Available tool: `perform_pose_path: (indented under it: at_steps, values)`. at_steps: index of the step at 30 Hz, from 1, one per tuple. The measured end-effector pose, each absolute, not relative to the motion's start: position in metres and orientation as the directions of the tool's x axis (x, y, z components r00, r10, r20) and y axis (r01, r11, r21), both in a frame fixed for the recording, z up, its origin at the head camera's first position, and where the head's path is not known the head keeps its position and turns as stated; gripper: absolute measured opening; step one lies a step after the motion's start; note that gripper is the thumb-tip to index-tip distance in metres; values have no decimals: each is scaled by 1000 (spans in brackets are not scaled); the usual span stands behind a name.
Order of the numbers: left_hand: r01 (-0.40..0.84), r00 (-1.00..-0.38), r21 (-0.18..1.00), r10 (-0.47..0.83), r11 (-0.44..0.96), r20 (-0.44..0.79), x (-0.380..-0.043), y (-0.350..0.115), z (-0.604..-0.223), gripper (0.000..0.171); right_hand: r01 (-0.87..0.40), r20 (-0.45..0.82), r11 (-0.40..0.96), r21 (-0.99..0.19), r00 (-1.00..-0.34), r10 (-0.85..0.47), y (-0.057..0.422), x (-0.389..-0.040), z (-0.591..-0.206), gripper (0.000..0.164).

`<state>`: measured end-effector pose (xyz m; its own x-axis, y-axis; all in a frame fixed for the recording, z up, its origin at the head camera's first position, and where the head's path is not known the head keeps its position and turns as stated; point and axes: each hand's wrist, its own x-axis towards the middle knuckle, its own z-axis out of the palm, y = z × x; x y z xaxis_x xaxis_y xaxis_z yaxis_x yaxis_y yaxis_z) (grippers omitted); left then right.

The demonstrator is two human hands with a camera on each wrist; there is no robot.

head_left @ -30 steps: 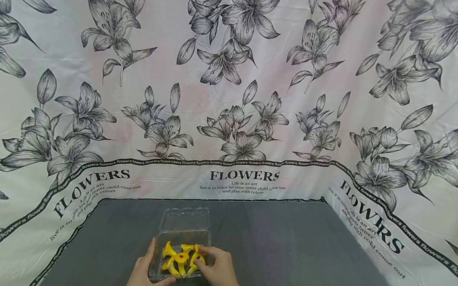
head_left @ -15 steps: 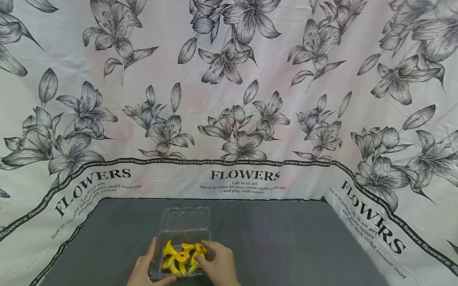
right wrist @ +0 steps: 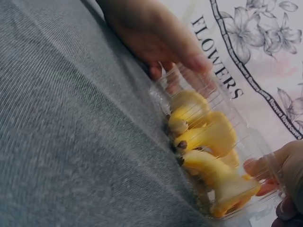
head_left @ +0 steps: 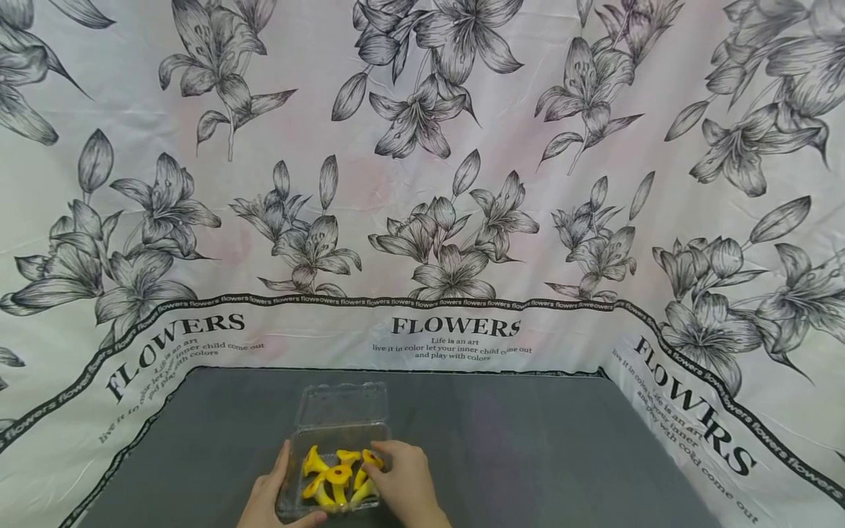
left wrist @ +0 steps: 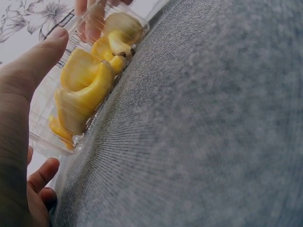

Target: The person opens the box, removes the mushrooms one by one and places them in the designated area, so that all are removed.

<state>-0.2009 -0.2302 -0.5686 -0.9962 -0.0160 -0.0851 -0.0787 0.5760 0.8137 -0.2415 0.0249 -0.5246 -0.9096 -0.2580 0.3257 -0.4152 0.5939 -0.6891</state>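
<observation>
Pinching one yellow mushroom (head_left: 372, 459) with the right hand (head_left: 407, 480), left hand (head_left: 267, 491) gripping the clear box (head_left: 339, 426)

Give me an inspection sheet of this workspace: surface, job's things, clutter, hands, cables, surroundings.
Surface: gray tabletop, woven-looking in the wrist views.
Job's things: clear plastic box, its lid open at the far side; several yellow mushroom-shaped pieces inside.
Clutter: nothing seen.
Grippers: left hand grips the box's left side, thumb at the near edge; right hand reaches in, fingers at a piece on the right, pinch or mere touch unclear.
Cables: nothing seen.
Surroundings: white flower-printed cloth behind and on both sides, lettered "FLOWERS".
</observation>
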Motion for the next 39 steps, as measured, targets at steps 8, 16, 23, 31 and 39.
perform_pose_path:
  at_steps: [8,16,23,31,39]
  values:
    - [-95,-994,817,-14,569,-106,-202,-231,-571,119,-367,242,588,-721,-928,-283,21,-241,-520,19]
    - [-107,-993,819,-18,563,-117,-202,-232,-569,119,-341,226,623,-704,-939,-259,13,-240,-519,12]
    - [-124,-991,815,-30,565,-130,-201,-230,-568,120,-324,217,673,-665,-946,-242,11,-238,-518,9]
    - [-119,-992,813,-30,570,-123,-202,-229,-568,121,-265,202,797,-543,-962,-183,4,-233,-510,11]
    - [-115,-993,808,-36,578,-115,-201,-228,-568,122,-229,227,850,-474,-965,-134,-2,-230,-510,15]
